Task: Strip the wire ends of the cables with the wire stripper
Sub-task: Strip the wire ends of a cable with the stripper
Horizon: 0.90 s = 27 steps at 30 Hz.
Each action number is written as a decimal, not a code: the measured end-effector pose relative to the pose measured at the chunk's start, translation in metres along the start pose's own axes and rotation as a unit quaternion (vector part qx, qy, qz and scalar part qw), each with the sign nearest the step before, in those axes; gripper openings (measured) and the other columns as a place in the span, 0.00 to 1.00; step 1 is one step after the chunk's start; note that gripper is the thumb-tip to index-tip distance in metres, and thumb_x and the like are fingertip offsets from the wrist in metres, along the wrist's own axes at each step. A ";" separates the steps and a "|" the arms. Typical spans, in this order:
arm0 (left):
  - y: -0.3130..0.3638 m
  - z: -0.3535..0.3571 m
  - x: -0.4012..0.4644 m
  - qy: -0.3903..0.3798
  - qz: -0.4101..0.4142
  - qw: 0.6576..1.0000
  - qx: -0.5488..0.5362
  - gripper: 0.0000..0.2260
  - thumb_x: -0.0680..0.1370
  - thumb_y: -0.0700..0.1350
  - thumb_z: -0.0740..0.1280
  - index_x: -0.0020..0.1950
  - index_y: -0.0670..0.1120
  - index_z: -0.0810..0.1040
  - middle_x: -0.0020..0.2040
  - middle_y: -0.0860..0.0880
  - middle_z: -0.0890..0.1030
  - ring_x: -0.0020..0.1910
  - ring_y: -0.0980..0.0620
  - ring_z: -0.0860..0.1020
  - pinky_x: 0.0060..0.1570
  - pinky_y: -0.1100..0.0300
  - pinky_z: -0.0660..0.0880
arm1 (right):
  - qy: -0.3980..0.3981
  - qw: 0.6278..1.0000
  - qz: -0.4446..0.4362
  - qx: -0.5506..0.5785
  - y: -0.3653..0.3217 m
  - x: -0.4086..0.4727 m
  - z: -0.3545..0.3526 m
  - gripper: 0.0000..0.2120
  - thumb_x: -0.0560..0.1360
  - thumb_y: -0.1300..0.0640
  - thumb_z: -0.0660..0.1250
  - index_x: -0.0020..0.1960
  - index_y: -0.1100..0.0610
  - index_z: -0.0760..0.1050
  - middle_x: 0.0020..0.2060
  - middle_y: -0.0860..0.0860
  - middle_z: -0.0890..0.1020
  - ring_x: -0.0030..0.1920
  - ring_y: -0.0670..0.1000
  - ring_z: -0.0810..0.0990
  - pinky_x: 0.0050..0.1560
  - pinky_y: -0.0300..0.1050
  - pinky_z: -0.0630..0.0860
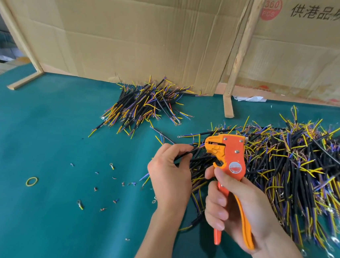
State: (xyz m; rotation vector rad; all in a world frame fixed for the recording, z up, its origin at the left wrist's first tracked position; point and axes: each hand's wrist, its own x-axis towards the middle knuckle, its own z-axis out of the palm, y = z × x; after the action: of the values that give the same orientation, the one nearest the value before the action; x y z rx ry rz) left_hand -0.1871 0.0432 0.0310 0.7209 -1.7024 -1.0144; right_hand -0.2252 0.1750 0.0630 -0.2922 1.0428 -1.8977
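Note:
My right hand (238, 207) grips the handles of an orange and yellow wire stripper (228, 154), held upright with its jaws pointing left. My left hand (171, 171) pinches a black cable (185, 152) between thumb and fingers, its end reaching toward the stripper's jaws. A big heap of black cables with yellow and blue-purple wire ends (298, 174) covers the table on the right, partly behind both hands. A smaller, tidier pile of cables (144, 105) lies farther back near the cardboard.
The table has a teal cloth (38, 136). Cut ring terminals and insulation scraps (104, 185) lie left of my hands, with a yellow rubber band (31, 181) farther left. Cardboard sheets (143, 31) on wooden posts (237, 73) wall the back.

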 end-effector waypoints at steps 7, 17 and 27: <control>0.001 -0.002 0.000 -0.038 0.045 0.998 0.034 0.07 0.74 0.37 0.73 0.48 0.48 0.86 0.42 0.55 0.83 0.42 0.57 0.80 0.46 0.61 0.75 | 0.019 0.999 -0.039 0.002 0.001 -0.001 0.007 0.12 0.70 0.55 0.73 0.48 0.62 0.78 0.26 0.54 0.63 0.21 0.50 0.61 0.21 0.39 0.63; 0.008 -0.004 0.025 -0.092 0.052 0.978 0.182 0.04 0.76 0.47 0.71 0.45 0.50 0.85 0.38 0.51 0.81 0.40 0.47 0.77 0.43 0.54 0.75 | 0.055 0.993 -0.063 0.088 -0.004 0.012 -0.013 0.15 0.63 0.58 0.76 0.49 0.59 0.80 0.37 0.61 0.79 0.33 0.58 0.80 0.32 0.52 0.79; -0.021 -0.020 0.149 -0.080 0.030 0.962 0.260 0.15 0.75 0.38 0.65 0.58 0.47 0.84 0.55 0.44 0.85 0.56 0.43 0.81 0.56 0.54 0.75 | 0.012 0.987 -0.048 0.154 -0.004 0.007 -0.008 0.35 0.63 0.68 0.68 0.70 0.63 0.73 0.58 0.75 0.79 0.54 0.72 0.82 0.56 0.66 0.80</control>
State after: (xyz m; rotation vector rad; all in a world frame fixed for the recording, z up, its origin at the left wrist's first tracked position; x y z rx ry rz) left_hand -0.2179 -0.0969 0.0818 0.9306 -2.1518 -0.5909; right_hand -0.2361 0.1741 0.0592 -0.1418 0.7470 -2.1189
